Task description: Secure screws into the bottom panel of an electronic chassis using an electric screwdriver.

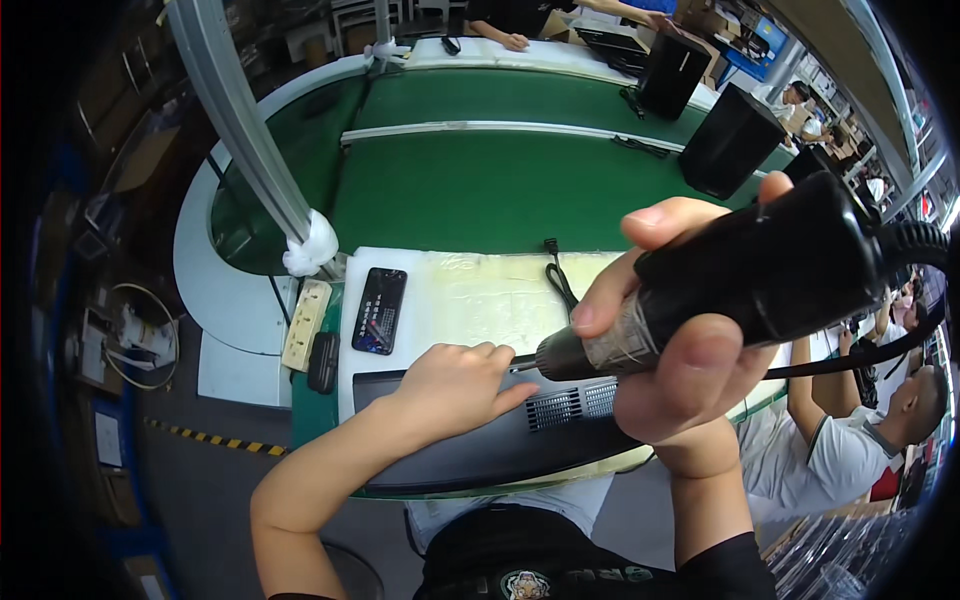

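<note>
My right hand (690,375) grips a black corded electric screwdriver (765,265), held close to the camera and pointing left. Its thin bit reaches toward the fingertips of my left hand (455,385). That hand lies on a black casing (450,465) with a slotted vent panel (555,408), its fingers curled at the far edge and its thumb stretched toward the vent. What the left fingertips hold, if anything, is hidden. The casing lies on a pale foam-covered bench top (450,285) in front of me. The screwdriver and right hand cover the casing's right part.
A phone (380,312), a power strip (305,325) and a black cable (558,283) lie around the casing. Beyond runs a green conveyor (500,190) with tall black boxy units (732,140). A metal post (245,120) rises at left. Co-workers sit across and at right (850,455).
</note>
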Demonstrator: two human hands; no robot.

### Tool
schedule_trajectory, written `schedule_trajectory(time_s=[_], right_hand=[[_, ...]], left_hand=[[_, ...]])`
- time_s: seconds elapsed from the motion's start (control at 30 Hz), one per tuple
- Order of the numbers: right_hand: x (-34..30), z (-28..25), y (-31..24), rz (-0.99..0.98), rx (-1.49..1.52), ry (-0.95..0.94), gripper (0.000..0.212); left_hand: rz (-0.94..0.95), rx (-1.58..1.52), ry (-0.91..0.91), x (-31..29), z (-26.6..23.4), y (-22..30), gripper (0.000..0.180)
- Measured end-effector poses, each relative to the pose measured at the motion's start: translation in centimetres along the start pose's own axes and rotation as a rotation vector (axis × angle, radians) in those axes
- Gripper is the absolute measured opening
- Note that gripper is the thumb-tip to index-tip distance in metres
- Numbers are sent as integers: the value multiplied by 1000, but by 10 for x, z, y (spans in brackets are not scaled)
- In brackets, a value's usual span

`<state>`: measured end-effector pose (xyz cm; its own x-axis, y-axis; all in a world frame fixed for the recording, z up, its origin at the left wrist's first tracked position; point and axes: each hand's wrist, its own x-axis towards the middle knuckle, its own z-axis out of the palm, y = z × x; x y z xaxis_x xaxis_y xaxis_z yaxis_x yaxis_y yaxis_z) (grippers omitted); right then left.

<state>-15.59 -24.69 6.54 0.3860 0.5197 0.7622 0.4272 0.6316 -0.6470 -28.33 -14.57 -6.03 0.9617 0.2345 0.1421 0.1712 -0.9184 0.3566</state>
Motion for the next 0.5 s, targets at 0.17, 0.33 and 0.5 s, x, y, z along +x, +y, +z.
schedule_trajectory(time_s=[0.17,0.33,0.5], right_hand=[[-5,5,18,-20,-39,-100,82],[-13,10,36,-68,45,-153,77],[-16,7,44,-90,188,-222,69]], left_hand=[[-9,-29,-63,0,-5,0,49],[-47,-66,-97,1,-2,-3,50],[-56,-58,-135,0,-6,-2,49]])
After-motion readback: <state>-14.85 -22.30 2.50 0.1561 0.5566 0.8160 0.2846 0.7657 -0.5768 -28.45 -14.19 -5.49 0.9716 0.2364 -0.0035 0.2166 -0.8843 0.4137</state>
